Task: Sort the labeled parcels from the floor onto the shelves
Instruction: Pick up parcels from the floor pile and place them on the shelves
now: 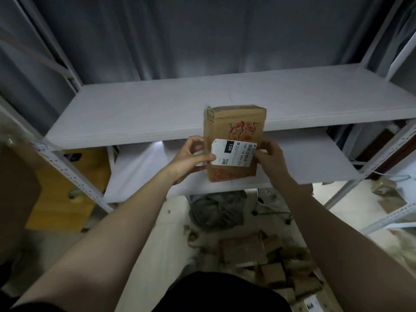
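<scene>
"Brown cardboard between the two hands, is that right?"

"Yes. The left hand (193, 157) grips the parcel (234, 122) at its left edge. The thumb lies on the front, across the corner of the white label (234, 154), and the other fingers curl round behind. The right hand (270, 158) grips the right edge at the same height, with its fingertips touching the label's right end."

"How does the parcel sit?"

"Upright, with its front face towards the camera. There is red handwriting on the upper half, something like 33-5. The label carries a black block marked 15H, a barcode and a small square code."

"Where is it against the shelves?"

"In front of the white rack. Its top crosses the front edge of the upper shelf board (146, 109), and its bottom lies over the lower shelf board (304, 158). Whether it rests on that board or is held just above it, I cannot tell."

"And further out?"

"A grey curtain (202, 30) hangs behind the rack. Below the lower board a crumpled grey bag (218, 212) lies on the pale floor, and nearer the person is a blurred heap of brown parcels (270, 260). A yellow wooden cabinet (56, 210) stands to the left, beyond the rack's perforated upright (74, 177)."
</scene>
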Motion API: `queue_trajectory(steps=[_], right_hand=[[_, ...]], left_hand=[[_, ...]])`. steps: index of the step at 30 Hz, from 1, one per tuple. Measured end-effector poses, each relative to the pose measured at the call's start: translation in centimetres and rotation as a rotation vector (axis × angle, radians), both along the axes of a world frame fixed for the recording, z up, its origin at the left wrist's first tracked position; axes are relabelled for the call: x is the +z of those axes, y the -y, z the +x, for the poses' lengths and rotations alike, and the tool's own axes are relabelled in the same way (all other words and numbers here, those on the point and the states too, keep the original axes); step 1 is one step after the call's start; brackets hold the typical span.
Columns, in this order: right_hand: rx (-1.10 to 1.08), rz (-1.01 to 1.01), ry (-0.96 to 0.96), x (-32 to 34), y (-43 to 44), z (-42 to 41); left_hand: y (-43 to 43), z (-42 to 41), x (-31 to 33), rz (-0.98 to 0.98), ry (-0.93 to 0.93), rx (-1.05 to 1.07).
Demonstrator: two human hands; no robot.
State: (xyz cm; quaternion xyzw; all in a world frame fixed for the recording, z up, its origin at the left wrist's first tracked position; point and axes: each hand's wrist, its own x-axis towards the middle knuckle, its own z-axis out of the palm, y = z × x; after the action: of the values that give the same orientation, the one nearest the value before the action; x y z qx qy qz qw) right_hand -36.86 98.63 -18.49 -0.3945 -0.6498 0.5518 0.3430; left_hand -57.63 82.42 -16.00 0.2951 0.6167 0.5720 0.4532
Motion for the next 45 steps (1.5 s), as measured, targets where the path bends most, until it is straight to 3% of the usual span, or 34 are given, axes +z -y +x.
queue_trajectory(steps=[6, 13, 24, 30, 34, 38, 45], right_hand=[[0.002, -0.054, 0.160, -8.3, 1.8, 0.2], [-0.044, -0.471, -0.087, -15.6, 3.6, -1.5], [-0.050, -0.726, -0.225, -22.9, 1.6, -7.5], [-0.013, -0.509, -0.044, -26.5, -0.7, -10.8], [-0.289, -0.854, -0.364, -27.1, -3.5, -12.9], [-0.357, -0.811, -0.376, -27.4, -6.4, -14.8], [-0.285, -0.758, -0.372, -28.1, -8.4, -18.9]], left_hand=[[1.4, 0.8, -6.7, -0.183, -0.082, 0.094], [0.1, 0.2, -14.0, -0.323, -0.068, 0.119], [-4.6, -3.2, -22.3, -0.403, 0.062, 0.045], [-7.0, -5.3, -24.9, -0.442, 0.129, 0.021], [-9.4, -6.5, -25.9, -0.426, 0.143, -0.031], [-12.4, -7.7, -26.8, -0.371, 0.169, -0.013], [-13.9, -11.0, -28.6, -0.327, 0.173, 0.065]])
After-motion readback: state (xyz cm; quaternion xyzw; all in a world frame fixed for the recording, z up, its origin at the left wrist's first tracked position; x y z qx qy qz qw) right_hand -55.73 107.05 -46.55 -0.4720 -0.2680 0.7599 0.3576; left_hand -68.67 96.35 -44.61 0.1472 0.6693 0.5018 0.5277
